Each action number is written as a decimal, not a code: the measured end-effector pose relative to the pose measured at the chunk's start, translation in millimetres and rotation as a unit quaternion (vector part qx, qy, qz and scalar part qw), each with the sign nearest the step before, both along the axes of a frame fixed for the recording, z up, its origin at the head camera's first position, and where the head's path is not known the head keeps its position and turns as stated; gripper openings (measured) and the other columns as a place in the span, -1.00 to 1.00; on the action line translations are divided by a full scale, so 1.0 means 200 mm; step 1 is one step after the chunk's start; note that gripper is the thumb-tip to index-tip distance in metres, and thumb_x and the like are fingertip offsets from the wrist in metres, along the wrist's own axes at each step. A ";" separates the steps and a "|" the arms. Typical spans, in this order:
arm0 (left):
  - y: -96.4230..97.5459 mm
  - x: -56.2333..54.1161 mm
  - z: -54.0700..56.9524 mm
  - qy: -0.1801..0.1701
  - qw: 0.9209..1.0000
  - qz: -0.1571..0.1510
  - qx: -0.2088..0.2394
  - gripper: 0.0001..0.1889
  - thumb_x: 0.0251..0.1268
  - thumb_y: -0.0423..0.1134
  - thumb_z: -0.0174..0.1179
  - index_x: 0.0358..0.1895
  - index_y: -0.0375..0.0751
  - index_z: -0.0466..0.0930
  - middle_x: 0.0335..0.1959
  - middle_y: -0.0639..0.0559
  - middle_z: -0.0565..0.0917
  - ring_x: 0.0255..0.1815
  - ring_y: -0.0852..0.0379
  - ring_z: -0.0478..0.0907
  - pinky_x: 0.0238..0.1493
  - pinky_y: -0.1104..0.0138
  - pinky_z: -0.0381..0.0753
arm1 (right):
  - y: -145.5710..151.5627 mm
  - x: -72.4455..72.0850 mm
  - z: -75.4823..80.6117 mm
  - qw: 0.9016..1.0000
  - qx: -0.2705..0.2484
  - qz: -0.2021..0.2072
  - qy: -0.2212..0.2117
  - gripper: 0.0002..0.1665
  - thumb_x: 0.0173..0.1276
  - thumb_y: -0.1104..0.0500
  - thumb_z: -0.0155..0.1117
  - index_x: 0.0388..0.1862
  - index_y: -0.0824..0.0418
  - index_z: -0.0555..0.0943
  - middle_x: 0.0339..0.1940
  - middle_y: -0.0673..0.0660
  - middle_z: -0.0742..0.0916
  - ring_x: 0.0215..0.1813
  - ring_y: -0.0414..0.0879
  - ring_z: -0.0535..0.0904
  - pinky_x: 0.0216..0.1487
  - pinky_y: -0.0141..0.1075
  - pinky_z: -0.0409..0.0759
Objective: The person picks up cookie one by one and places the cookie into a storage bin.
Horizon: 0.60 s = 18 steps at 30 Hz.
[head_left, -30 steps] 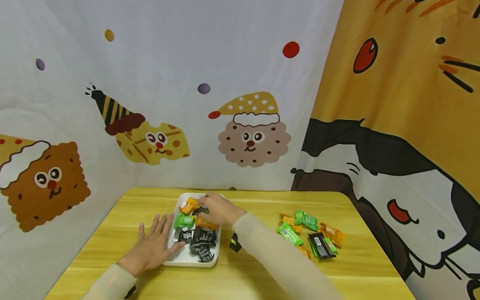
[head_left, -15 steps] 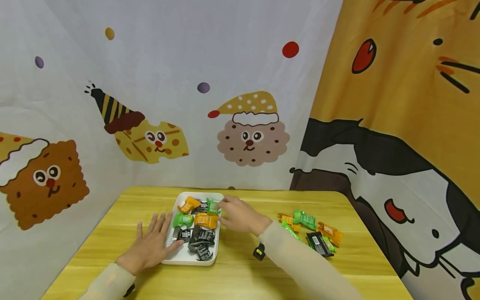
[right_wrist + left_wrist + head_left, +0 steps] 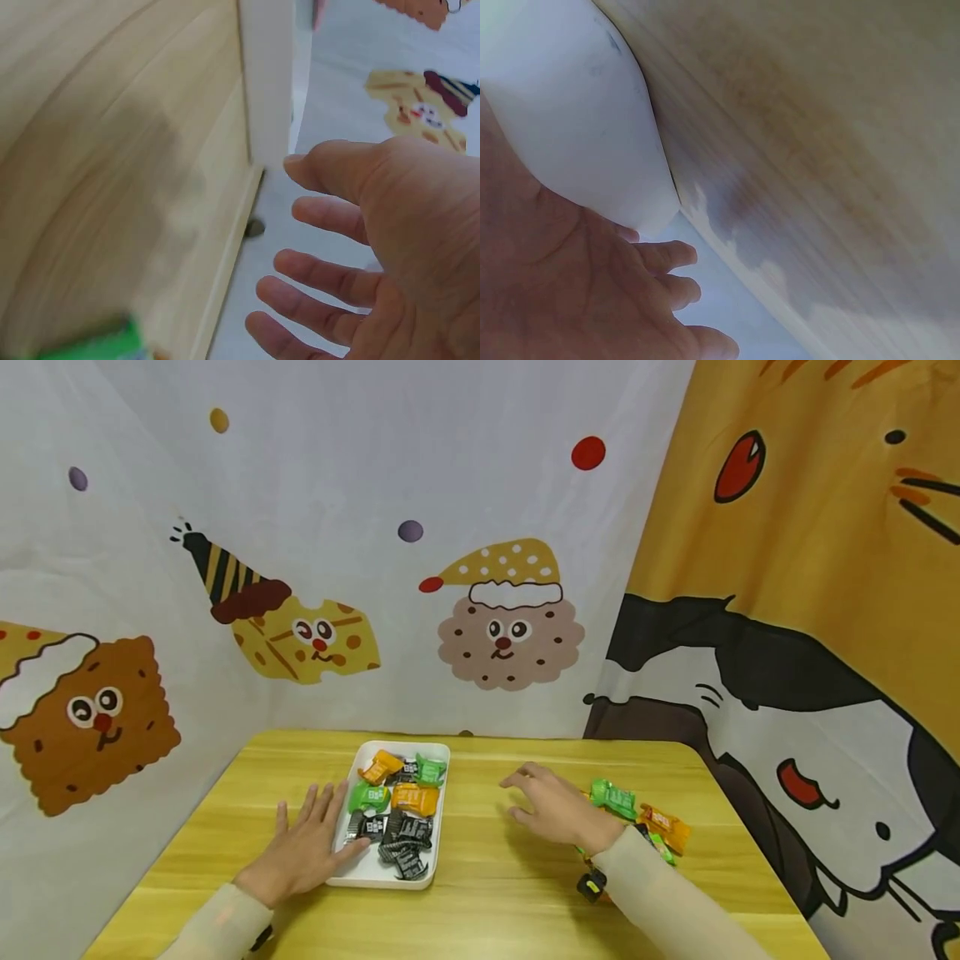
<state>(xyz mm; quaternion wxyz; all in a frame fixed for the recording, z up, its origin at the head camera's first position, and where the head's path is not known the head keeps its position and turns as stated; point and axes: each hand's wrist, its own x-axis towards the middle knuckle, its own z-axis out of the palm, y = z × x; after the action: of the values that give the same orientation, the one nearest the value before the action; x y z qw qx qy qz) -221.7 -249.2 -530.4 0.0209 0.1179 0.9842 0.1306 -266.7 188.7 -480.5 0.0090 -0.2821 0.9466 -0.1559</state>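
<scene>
Right hand (image 3: 409, 247) at right, fingers spread. Wooden table (image 3: 82, 142) at left, shadowed. White tray (image 3: 266, 75) at top. Blurred green wrapper (image 3: 101, 346), lower left. Cheese figure (image 3: 411, 101) on pale cloth (image 3: 337, 82) behind.

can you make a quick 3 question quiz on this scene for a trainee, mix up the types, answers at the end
1. Multiple choice: what does the right hand hold?
a) an orange packet
b) nothing
c) a black packet
2. Count: in the head view, how many green packets can be seen in the white tray?
3. True or false: both hands are at the white tray.

Key:
1. b
2. Two
3. False; only the left hand is at its edge, while the right hand is apart from it.
</scene>
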 end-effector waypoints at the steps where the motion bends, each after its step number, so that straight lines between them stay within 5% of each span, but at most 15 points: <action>1: 0.00 0.00 0.00 0.000 1.000 -0.001 0.000 0.19 0.71 0.52 0.13 0.94 -0.32 -0.06 0.91 -0.52 0.10 0.93 -0.64 -0.04 0.73 -0.78 -0.20 | 0.04 0.01 0.00 1.000 0.000 -0.006 0.000 -0.47 0.71 0.08 0.54 0.55 0.17 0.74 0.47 0.24 0.74 0.40 0.19 0.77 0.28 0.08 0.87; 7: 0.00 -0.01 0.00 -0.002 1.000 -0.003 -0.002 0.20 0.71 0.53 0.12 0.94 -0.33 -0.07 0.92 -0.52 0.09 0.94 -0.63 -0.07 0.74 -0.77 -0.20 | 0.26 0.07 -0.04 0.999 0.011 -0.035 0.011 -0.43 0.62 0.07 0.64 0.51 0.15 0.77 0.40 0.21 0.76 0.17 0.04 0.77 0.00 -0.11 0.85; 18: 0.00 -0.01 0.00 -0.004 1.000 -0.006 -0.001 0.21 0.70 0.53 0.13 0.94 -0.34 -0.08 0.92 -0.52 0.09 0.94 -0.64 -0.07 0.74 -0.77 -0.22 | 0.45 0.18 -0.05 0.995 0.026 -0.089 -0.022 -0.31 0.48 -0.05 0.77 0.50 0.08 0.77 0.27 0.14 0.73 0.08 -0.12 0.66 0.01 -0.16 0.75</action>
<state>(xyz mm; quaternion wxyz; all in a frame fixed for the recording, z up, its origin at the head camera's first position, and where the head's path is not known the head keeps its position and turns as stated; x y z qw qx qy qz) -223.8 -250.1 -530.3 0.0256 0.1238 0.9834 0.1301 -231.1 279.0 -490.2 0.0233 -0.1930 0.9712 -0.1374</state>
